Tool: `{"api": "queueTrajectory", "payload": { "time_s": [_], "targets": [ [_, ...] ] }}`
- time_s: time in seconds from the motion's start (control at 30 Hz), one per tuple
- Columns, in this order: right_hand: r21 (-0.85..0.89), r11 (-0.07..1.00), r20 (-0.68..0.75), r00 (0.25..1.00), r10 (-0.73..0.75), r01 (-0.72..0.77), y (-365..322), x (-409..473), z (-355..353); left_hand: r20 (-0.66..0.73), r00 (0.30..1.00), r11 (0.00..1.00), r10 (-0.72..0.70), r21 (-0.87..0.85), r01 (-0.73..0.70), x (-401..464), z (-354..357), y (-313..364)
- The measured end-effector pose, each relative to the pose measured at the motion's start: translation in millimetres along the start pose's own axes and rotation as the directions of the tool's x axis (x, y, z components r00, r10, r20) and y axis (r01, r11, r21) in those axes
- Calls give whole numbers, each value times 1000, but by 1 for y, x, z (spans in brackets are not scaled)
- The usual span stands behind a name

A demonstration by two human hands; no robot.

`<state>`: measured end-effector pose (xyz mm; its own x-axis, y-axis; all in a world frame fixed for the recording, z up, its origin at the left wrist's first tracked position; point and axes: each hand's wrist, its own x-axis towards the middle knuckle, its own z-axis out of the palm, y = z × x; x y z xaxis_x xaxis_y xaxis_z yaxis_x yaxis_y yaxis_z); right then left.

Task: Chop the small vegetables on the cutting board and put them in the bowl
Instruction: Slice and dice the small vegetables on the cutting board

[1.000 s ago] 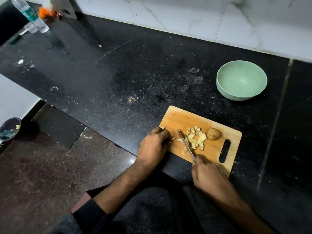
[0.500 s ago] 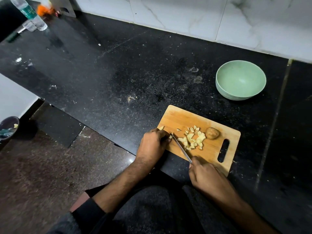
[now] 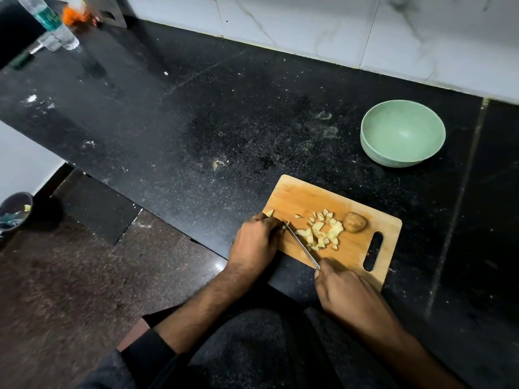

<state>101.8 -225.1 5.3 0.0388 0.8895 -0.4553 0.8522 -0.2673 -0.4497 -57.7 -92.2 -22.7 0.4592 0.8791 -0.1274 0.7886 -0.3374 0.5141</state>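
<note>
Since a second ago the knife point(image 3: 302, 246) has swung leftward, its tip now at the left hand's fingers rather than in among the chopped pieces point(image 3: 323, 233), and one small piece lies apart toward the far left of the heap. That left hand point(image 3: 257, 242) sits on the near left part of the wooden cutting board point(image 3: 309, 195), fingers curled down over a small bit of vegetable point(image 3: 270, 213) that peeks out at its far edge. Gripping the knife handle, the right hand point(image 3: 346, 290) has its fingers wrapped around it at the board's near edge, the blade running diagonally up and left across the board. Just right of the pale diced heap lies one whole brown-skinned vegetable point(image 3: 355, 222), beside the board's handle slot. Set well apart on the black tabletop point(image 3: 196, 122), the green bowl point(image 3: 402, 133) stands beyond the board to the right, nothing visible inside it. A plastic bottle point(image 3: 47, 22) lies at the far left corner.
</note>
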Motion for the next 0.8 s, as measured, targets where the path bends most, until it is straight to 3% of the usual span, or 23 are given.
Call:
{"api": "queueTrajectory", "payload": {
  "time_s": [0.47, 0.67, 0.8],
  "targets": [
    [-50, 999, 0, 1000, 17, -17, -9, 11, 1, -52, 999, 1000, 3, -9, -3, -2, 2, -2],
    [-17, 996, 147, 985, 92, -91, 3, -11, -4, -59, 996, 998, -63, -29, 61, -3, 0, -7],
    [-15, 996, 134, 987, 93, -92, 6, -17, -7, -25, 999, 999, -29, -13, 29, -5, 1, -7]
  ]
}}
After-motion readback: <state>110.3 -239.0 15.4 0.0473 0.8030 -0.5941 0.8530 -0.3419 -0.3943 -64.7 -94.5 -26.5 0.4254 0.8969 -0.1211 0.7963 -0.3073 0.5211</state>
